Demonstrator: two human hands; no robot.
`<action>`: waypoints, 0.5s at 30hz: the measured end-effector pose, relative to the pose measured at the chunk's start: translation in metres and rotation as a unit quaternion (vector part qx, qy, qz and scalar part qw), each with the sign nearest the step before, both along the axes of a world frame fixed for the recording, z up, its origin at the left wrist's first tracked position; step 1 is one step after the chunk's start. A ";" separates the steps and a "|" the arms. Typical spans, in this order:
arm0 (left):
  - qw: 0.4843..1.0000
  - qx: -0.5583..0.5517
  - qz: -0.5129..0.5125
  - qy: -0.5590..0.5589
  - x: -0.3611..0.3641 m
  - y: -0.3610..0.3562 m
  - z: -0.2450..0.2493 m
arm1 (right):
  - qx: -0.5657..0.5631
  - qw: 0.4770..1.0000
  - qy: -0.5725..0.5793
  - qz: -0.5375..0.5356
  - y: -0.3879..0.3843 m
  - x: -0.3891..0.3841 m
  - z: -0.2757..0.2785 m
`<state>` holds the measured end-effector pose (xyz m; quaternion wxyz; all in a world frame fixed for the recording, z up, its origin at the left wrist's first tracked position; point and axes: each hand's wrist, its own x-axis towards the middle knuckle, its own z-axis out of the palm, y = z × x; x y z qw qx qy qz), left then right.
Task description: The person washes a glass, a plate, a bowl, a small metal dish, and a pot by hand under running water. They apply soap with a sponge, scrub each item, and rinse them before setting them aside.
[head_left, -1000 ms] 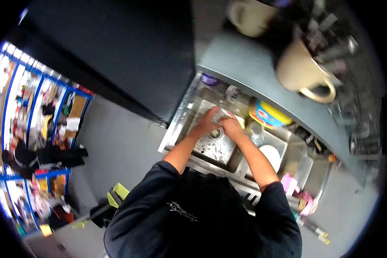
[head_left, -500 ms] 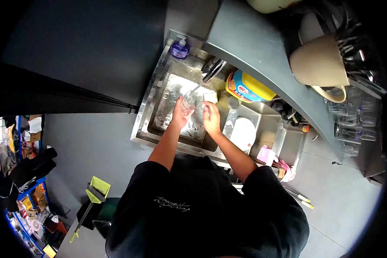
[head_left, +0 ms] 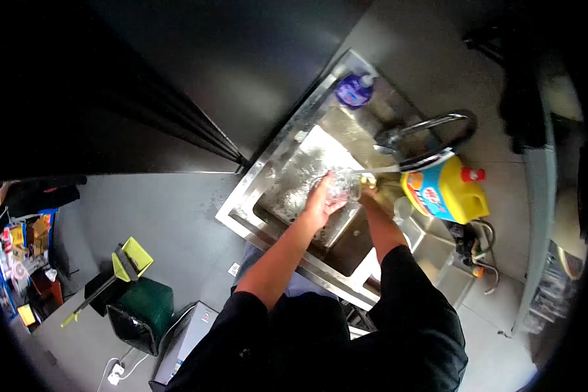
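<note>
Over the steel sink basin (head_left: pixel 268 208), a clear drinking glass (head_left: pixel 343 187) rests in my left hand (head_left: pixel 319 206), whose fingers are wrapped around its near side. Water runs from the black and chrome faucet (head_left: pixel 431 124) toward the glass. My right hand (head_left: pixel 368 197) is just right of the glass, by a small pale yellowish piece (head_left: pixel 368 178). Its fingers are blurred and partly hidden, so I cannot make out whether it grips that piece.
A purple pump bottle (head_left: pixel 355 91) stands at the sink's far corner. Right of the faucet is a yellow detergent jug (head_left: pixel 467 197) with a red cap. Another glass (head_left: pixel 403 208) stands near the jug. On the floor at left are a dark green bin (head_left: pixel 151 304) and a yellow dustpan (head_left: pixel 134 256).
The view has turned, so the sink appears tilted and farther right. My right hand, earlier raised apart from the glass with bent fingers, is now lower beside it. My left hand keeps the glass.
</note>
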<state>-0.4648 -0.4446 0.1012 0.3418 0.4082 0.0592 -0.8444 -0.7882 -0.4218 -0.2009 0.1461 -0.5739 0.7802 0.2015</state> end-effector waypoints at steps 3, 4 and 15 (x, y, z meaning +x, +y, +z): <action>1.000 0.015 0.010 0.007 0.003 0.003 -0.018 | 0.041 0.983 0.045 0.175 0.010 -0.075 -0.081; 1.000 0.021 0.005 0.004 0.006 0.002 -0.013 | 0.000 0.992 0.006 0.130 0.010 -0.060 -0.069; 0.996 0.060 0.058 -0.016 -0.002 0.004 -0.047 | -0.253 0.685 -0.525 -0.438 0.027 0.039 0.054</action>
